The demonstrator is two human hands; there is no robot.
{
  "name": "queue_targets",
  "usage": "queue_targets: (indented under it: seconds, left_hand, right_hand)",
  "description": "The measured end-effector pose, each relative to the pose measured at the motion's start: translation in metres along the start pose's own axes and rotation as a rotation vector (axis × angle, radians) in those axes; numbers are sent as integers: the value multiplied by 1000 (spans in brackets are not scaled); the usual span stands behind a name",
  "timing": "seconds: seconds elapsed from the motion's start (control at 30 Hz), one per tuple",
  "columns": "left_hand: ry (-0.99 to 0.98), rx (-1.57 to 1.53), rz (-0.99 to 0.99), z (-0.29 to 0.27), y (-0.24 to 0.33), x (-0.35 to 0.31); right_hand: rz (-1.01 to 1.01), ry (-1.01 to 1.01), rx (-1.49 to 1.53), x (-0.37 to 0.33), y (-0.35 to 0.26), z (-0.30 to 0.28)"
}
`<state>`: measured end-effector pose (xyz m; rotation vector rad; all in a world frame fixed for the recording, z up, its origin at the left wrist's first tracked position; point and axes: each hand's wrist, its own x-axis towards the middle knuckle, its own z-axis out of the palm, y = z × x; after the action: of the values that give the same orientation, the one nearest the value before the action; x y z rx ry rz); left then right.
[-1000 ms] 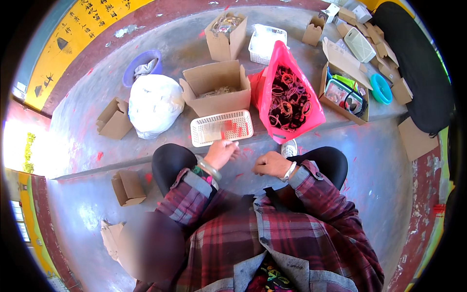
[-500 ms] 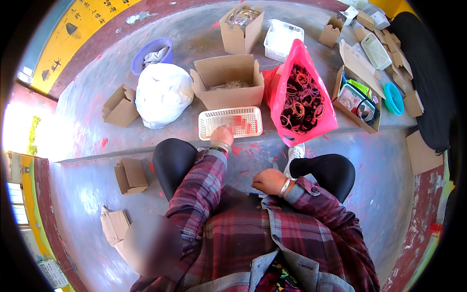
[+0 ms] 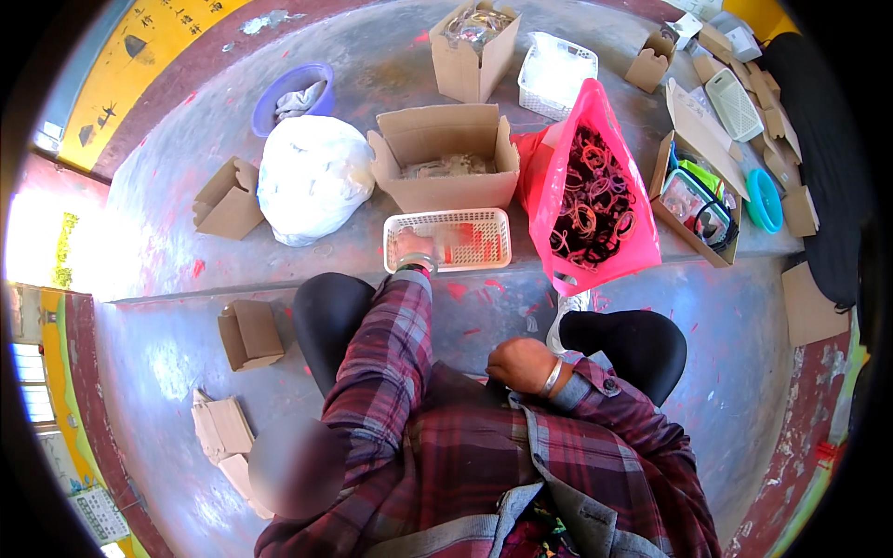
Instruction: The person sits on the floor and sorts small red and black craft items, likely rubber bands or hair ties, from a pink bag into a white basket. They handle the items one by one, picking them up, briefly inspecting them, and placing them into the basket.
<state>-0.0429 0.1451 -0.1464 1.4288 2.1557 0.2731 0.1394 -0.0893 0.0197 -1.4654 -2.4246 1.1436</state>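
Basket (image 3: 493, 244), head view: white, perforated, resting on the raised floor (image 3: 233, 268) near its step edge. Left hand (image 3: 415, 244) is inside it, blurred; grip and contents cannot be told. Right hand (image 3: 523, 365) is loosely curled near the lap, palm hidden. Judged risk: the left sleeve (image 3: 389, 335) or bangle (image 3: 418, 261) snagging the near rim could drag or tip the basket over the edge.

narrow gap between cream basket (image 3: 503, 244) and pink bag (image 3: 563, 167), brown carton (image 3: 446, 194) behind

A cream perforated basket (image 3: 486, 260) sits upright on grey floor (image 3: 330, 264).
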Motion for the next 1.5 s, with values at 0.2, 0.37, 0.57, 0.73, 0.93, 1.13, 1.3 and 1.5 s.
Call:
queue_targets:
  seconds: [0.2, 0.37, 0.57, 0.73, 0.93, 1.13, 1.3, 1.5]
  left_hand:
    - [58, -47, 210, 7, 8, -13]
    - [-169, -60, 209, 0, 17, -17]
    - [123, -66, 265, 12, 10, -23]
    - [-69, 90, 757, 13, 24, -36]
    - [-189, 266, 819, 20, 26, -38]
    - [-135, 326, 827, 21, 30, -44]
    - [-203, 328, 846, 16, 41, -49]
    - [-279, 485, 869, 24, 48, -51]
  right_hand:
    - [25, -11, -2, 0, 2, 0]
    - [17, 0, -10, 0, 1, 0]
    - [7, 9, -17, -1, 3, 3]
    - [23, -1, -20, 0, 4, 4]
    - [38, -18, -22, 0, 6, 5]
    - [34, -20, -22, 0, 5, 3]
    - [31, -26, -15, -1, 3, 1]
    - [50, -40, -20, 1, 2, -1]
